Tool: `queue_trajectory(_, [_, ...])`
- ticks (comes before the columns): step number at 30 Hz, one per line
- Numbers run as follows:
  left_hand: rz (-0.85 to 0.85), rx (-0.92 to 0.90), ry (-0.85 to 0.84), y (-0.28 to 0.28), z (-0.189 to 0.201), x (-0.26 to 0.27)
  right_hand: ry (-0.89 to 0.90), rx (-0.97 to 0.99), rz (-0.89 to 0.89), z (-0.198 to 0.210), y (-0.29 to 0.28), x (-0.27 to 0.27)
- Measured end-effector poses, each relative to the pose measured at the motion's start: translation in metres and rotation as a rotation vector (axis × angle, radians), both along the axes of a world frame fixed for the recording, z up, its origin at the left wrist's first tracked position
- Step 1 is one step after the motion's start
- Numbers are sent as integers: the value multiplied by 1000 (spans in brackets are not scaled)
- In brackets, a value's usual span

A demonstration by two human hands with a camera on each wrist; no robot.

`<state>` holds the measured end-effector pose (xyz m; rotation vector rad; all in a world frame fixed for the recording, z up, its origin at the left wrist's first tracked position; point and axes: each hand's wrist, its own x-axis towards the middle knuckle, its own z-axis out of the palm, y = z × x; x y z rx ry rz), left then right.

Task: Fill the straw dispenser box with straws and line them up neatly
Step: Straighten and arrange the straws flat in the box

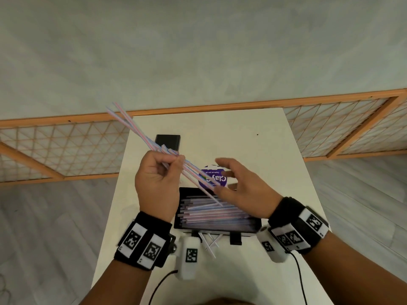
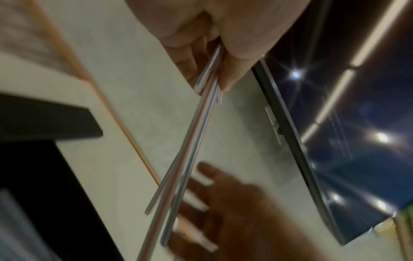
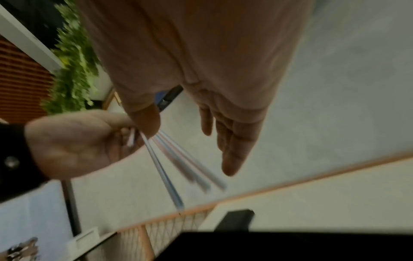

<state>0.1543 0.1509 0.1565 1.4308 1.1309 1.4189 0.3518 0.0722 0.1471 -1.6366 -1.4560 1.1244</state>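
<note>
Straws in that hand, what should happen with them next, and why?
Probably the open right hand should square up the bunch of straws that the left hand grips. They splay at different angles above the dispenser box, whose straws lie mostly parallel.

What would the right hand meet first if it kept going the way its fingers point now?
Most likely the bundle of straws pinched in the left hand; the right hand is open beside their lower ends, though depth is unclear.
</note>
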Motion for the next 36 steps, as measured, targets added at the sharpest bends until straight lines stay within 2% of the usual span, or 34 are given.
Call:
queue_trajectory(3, [23, -81, -110, -10, -5, 8, 30, -208, -21, -26, -15, 2])
queue_trajectory(5, [32, -111, -92, -18, -8, 16, 243, -315, -115, -35, -22, -3])
queue_trajectory(6, [35, -120, -79, -22, -10, 20, 358, -350, -164, -38, -23, -6])
queue_trajectory(8, [26, -128, -74, -30, -12, 29, 472, -374, -239, -44, -23, -9])
queue_trajectory(11, [-4, -128, -62, -40, -11, 39, 492, -402, -303, -53, -22, -11])
queue_trajectory(15, [-10, -194, -85, -47, -20, 50, 444, -402, -279, -58, -23, -15])
queue_trajectory(20, [-127, -276, 86, -62, -50, 53, 390, -335, -142, -55, -24, -17])
queue_trajectory(25, [-305, -396, 310, -69, -88, 44, -242, -192, 90, -68, -29, -4])
queue_trajectory(28, [-490, -469, 472, -67, -96, 35, -495, -220, 126, -73, -29, 6])
queue_trajectory(30, [-634, -422, 640, -67, -93, 29, -592, -231, 157, -76, -27, 10])
queue_trajectory(32, [-725, -359, 780, -68, -89, 24, -563, -251, 168, -77, -22, 12])
queue_trajectory(36, [-759, -280, 908, -72, -84, 26, -288, -291, 159, -72, -14, 11])
